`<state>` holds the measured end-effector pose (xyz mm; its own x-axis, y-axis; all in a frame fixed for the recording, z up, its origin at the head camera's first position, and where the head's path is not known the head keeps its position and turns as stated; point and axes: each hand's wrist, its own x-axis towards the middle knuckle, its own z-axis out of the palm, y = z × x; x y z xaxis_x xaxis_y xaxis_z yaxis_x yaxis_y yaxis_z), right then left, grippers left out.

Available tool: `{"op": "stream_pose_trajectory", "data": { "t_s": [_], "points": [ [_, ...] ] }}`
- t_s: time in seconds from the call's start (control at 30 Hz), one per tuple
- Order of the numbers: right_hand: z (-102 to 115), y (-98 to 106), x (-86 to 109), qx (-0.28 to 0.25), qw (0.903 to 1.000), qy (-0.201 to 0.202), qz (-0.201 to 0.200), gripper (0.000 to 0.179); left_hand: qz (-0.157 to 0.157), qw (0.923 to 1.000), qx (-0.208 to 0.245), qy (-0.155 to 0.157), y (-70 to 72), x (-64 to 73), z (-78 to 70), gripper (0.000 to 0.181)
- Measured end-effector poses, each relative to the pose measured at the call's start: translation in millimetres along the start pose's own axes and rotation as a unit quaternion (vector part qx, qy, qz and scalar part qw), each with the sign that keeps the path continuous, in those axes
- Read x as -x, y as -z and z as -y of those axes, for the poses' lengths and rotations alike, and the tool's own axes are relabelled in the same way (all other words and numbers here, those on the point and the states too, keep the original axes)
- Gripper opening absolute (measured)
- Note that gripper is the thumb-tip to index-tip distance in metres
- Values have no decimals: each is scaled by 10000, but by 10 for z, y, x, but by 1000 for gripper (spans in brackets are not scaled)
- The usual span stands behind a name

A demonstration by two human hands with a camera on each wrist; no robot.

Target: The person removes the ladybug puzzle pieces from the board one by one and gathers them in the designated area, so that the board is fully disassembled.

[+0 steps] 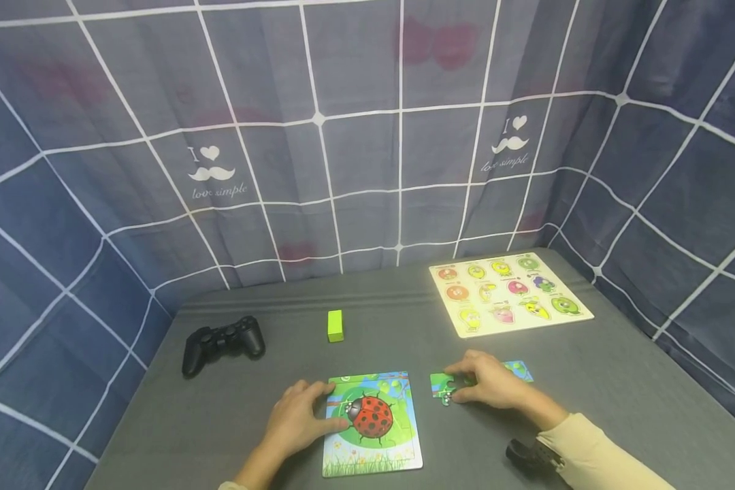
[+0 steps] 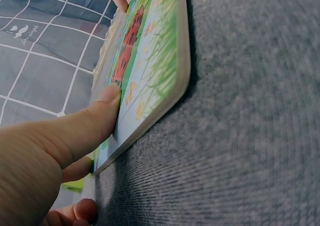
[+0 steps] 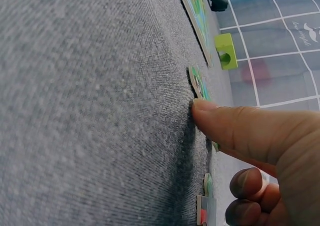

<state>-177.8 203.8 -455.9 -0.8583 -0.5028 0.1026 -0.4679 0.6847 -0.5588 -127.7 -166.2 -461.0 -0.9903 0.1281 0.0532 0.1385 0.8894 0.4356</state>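
A square ladybug jigsaw puzzle (image 1: 370, 454) lies flat on the grey cloth. At its left side is my left hand (image 1: 300, 418); the thumb rests on the picture and the index finger touches the upper left edge. In the left wrist view the other fingers sit curled beside the board. To the right of the puzzle, my right hand (image 1: 493, 382) pinches a green and blue puzzle piece (image 1: 439, 382) between thumb and index finger, low over the cloth. Another blue-green piece (image 1: 517, 369) lies behind that hand, partly covered by it.
A fruit peg puzzle board (image 1: 453, 320) lies at the back right. A lime-green block (image 1: 335, 325) stands behind the ladybug puzzle, and a black game controller (image 1: 223, 342) rests at the left. A checked curtain (image 1: 367, 156) encloses the table's back and sides.
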Motion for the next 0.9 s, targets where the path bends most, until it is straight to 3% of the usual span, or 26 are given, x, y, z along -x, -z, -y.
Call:
{"op": "stream_pose_trajectory", "data": {
  "t_s": [0.3, 0.9],
  "points": [
    [7, 19, -6, -36, 9998, -6, 193, 49, -22, 10000, 4, 50, -27, -20, 30, 73],
    [0, -16, -18, 127, 9998, 95, 86, 48, 1, 10000, 48, 13, -14, 0, 26, 73]
  ]
}}
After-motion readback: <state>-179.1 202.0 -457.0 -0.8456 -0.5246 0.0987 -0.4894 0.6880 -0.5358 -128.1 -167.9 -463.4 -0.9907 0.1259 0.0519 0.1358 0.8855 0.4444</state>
